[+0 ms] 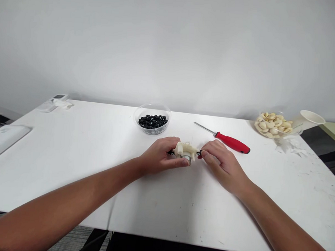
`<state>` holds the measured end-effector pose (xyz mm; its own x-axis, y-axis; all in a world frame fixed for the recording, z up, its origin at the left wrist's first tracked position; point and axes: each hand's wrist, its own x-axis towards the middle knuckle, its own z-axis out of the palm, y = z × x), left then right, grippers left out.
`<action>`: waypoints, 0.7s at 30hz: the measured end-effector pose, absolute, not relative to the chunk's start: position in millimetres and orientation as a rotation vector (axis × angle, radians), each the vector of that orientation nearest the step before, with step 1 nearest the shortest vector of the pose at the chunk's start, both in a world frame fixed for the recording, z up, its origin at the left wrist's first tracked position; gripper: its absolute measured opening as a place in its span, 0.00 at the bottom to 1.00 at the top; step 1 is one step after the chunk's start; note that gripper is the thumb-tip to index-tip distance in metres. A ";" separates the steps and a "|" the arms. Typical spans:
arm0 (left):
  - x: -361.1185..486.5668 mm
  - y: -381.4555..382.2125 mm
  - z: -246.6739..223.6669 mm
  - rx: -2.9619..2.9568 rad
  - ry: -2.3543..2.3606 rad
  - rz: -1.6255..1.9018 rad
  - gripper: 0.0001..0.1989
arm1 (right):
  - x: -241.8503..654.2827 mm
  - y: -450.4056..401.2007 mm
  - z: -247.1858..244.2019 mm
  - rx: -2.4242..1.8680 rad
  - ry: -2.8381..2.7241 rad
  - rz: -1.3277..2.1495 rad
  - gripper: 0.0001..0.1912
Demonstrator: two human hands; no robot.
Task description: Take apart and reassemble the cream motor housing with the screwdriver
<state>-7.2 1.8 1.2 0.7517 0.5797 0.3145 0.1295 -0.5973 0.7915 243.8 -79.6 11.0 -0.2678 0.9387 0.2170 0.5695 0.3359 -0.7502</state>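
A cream plastic fitting (185,147) with short tubes and a round metal motor-like body under it is held above the middle of the table. My left hand (164,155) is closed around its left side, the thumb along the bottom by the metal body. A black piece shows at the fitting's left end, partly covered by my fingers. At the right end, my right hand (220,163) pinches a small black part (199,152) between thumb and index finger, against the fitting. Whether that part is seated there, I cannot tell. Behind stands a clear round bowl (167,127) of many small black parts (153,121).
A red-handled screwdriver (232,142) lies behind my right hand. At the back right are a container of cream plastic pieces (273,124), a paper cup (310,120) and crumpled clear plastic (291,145). A white device (6,138) and a small remote-like object (60,97) sit at left.
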 end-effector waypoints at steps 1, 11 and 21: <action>-7.3 1.7 0.5 2.151 0.541 0.694 0.19 | 243.8 -80.1 11.5 -1.335 -1.952 0.718 0.16; -6.2 -0.5 3.6 2.254 0.590 0.550 0.25 | 238.6 -84.3 17.7 -1.469 -2.068 0.784 0.20; -7.7 3.2 9.2 2.230 0.423 0.572 0.17 | 239.5 -84.1 17.8 -1.484 -2.017 0.764 0.19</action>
<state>-7.7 3.2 9.2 0.8432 0.4678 0.2650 0.1167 -0.6403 0.7592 239.5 -84.1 17.8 -0.2665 0.9608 0.0760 0.6692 0.2412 -0.7028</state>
